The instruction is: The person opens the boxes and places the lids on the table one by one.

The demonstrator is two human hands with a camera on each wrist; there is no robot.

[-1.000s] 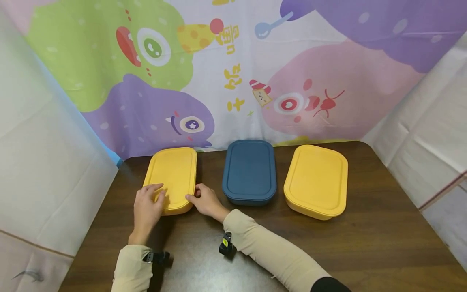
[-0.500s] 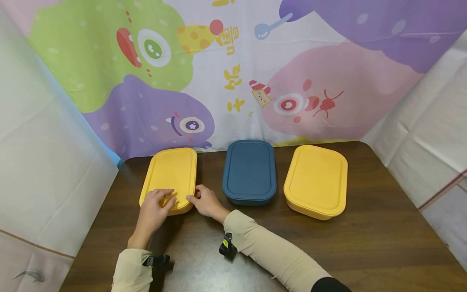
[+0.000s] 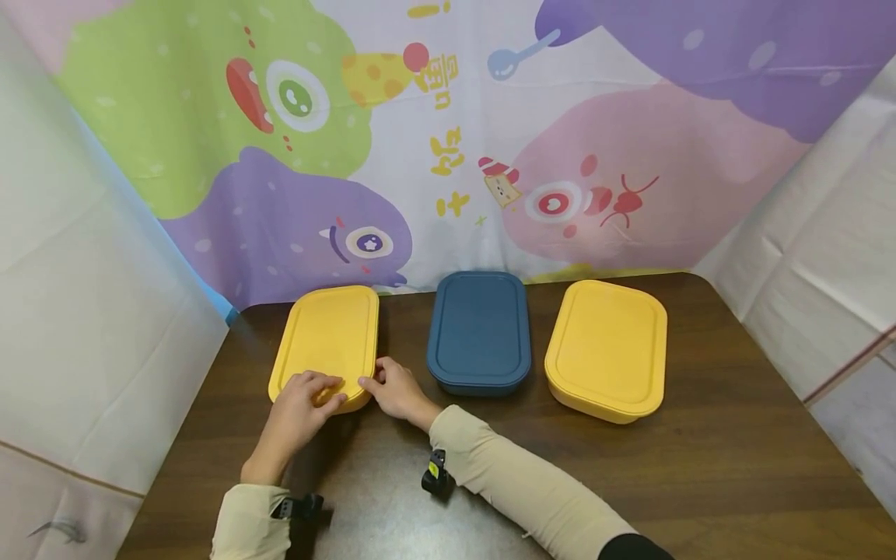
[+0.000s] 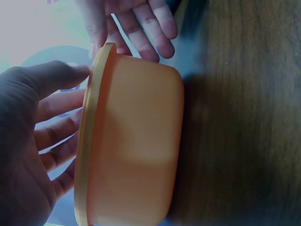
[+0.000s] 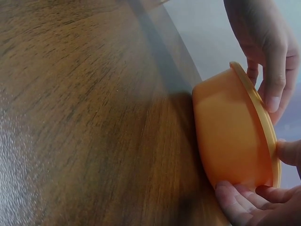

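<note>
Gripping at the near right corner: the right hand (image 3: 400,391) holds the left yellow container (image 3: 329,334), its thumb on the lid's rim and its fingers (image 5: 228,195) against the side wall.

Hovering at the near left corner: the left hand (image 3: 297,416) lies loosely spread, fingers softly bent over the lid, thumb tip beside the rim; whether that tip touches cannot be told.

Left yellow container: rectangular with rounded corners, lid on, base down at the left end of the row, near the back edge of the surface (image 3: 630,482).

Side wall: in both wrist views, smooth and orange-toned, tapering slightly from the lid towards the base.

Blue container (image 3: 479,330): middle of the row, lidded, apart from the yellow one on either side.

Right yellow container (image 3: 607,346): right end of the row, lidded, slightly turned, near the blue container.

Surface: dark brown with wood grain, bearing all three containers; a pale sheen shows below the hands.

Backdrop (image 3: 595,155): a cloth behind the surface, printed with green, purple and pink cartoon creatures and yellow lettering.

Sleeves: beige on the left arm (image 3: 252,521) and the right arm (image 3: 525,486), a small black device strapped at each wrist.

Side sheets: pale cloth on the left (image 3: 105,272) and on the right (image 3: 840,225).
</note>
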